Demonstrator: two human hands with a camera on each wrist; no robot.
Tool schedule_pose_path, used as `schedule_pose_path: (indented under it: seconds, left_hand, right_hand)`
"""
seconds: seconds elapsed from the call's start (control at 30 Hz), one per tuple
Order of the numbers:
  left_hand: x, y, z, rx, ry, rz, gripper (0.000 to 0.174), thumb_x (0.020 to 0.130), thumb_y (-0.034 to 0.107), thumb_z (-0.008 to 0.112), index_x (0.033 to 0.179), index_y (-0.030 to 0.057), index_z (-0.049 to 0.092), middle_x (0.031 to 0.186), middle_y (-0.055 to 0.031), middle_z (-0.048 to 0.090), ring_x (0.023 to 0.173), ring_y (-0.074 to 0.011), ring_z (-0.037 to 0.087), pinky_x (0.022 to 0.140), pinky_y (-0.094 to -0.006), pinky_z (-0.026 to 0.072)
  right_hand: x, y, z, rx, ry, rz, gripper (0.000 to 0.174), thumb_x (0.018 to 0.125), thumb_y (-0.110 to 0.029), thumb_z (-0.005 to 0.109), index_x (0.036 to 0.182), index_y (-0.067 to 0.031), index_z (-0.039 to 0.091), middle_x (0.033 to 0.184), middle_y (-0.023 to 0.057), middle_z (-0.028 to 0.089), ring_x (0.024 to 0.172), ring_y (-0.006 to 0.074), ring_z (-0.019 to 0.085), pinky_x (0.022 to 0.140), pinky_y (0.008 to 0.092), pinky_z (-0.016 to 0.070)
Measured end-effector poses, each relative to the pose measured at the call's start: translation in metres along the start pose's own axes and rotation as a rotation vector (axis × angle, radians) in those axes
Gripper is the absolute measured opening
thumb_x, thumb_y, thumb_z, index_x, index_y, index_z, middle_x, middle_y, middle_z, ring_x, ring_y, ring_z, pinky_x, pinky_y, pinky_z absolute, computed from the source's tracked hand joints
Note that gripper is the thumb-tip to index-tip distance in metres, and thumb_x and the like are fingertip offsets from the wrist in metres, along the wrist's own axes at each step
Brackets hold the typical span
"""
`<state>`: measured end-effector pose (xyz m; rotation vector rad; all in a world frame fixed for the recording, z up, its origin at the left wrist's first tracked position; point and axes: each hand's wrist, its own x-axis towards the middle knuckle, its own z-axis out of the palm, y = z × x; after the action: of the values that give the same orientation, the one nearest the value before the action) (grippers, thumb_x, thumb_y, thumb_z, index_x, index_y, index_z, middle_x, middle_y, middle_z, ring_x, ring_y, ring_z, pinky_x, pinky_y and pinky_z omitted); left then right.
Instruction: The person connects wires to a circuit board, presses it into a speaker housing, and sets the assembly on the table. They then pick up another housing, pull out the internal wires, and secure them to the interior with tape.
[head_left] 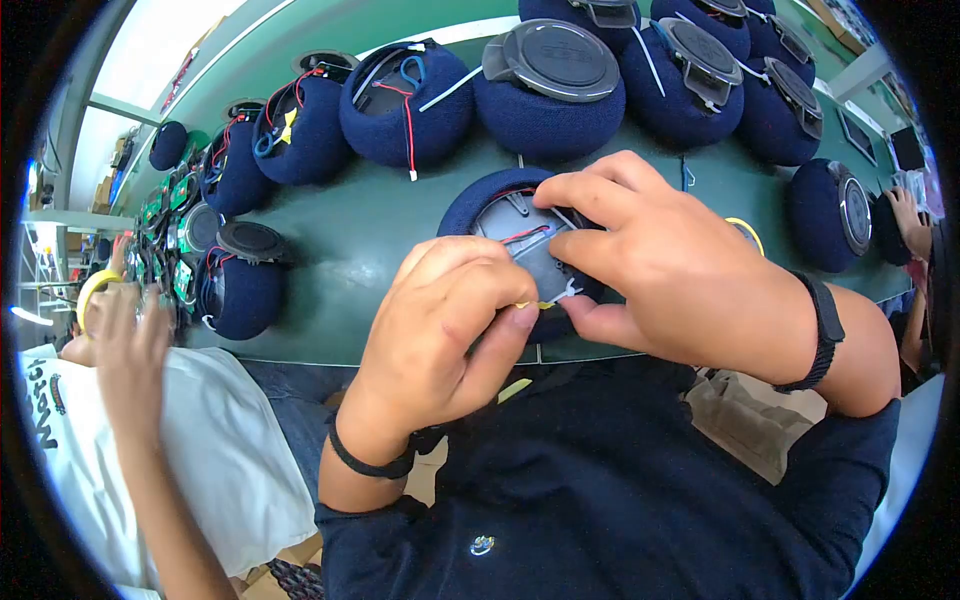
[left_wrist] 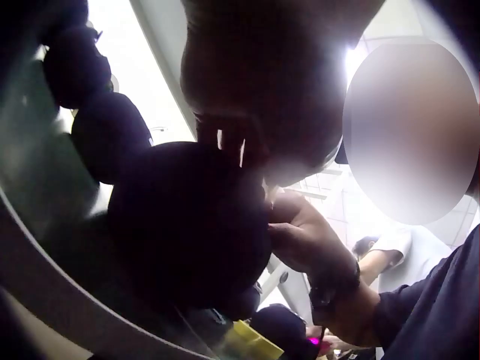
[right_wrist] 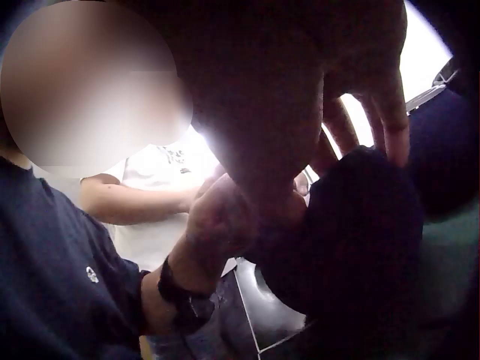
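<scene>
In the head view, a round speaker shell (head_left: 462,208) covered in navy fabric sits in front of me, its black plastic inside facing up. A red-and-black wire (head_left: 527,236) runs across that inside. My left hand (head_left: 440,325) pinches a small strip of yellow tape (head_left: 541,305) between thumb and forefinger, close to a white wire end (head_left: 570,289) at the near rim. Bent over the shell, my right hand (head_left: 650,255) grips it, fingertips at the far rim and inside, thumb at the near rim. Both wrist views show the shell (left_wrist: 187,225) as a dark silhouette.
Navy speakers (head_left: 550,110) line the back of the green table (head_left: 350,260), several with loose wires. Green circuit boards (head_left: 185,235) crowd the left. Beside me, a person in a white shirt (head_left: 200,440) has a hand near a yellow tape roll (head_left: 97,288). Another person's hand (head_left: 910,222) shows far right.
</scene>
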<state>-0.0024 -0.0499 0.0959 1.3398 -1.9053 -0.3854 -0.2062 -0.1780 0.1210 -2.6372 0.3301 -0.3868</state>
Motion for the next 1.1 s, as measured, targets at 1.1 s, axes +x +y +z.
schedule_pose_path:
  seconds: [1.1]
  left_hand:
    - [0.005, -0.017, -0.017, -0.034, -0.069, 0.04, 0.006, 0.089, 0.006, 0.068, 0.095, 0.0038, 0.065, 0.086, -0.0101, 0.067, 0.083, -0.0306, 0.067, 0.077, -0.0416, 0.0507]
  right_hand:
    - [0.005, -0.008, 0.013, -0.081, 0.057, 0.04, 0.018, 0.078, -0.022, 0.081, 0.086, -0.0068, 0.078, 0.103, 0.0041, 0.066, 0.094, 0.0275, 0.057, 0.085, 0.0403, 0.045]
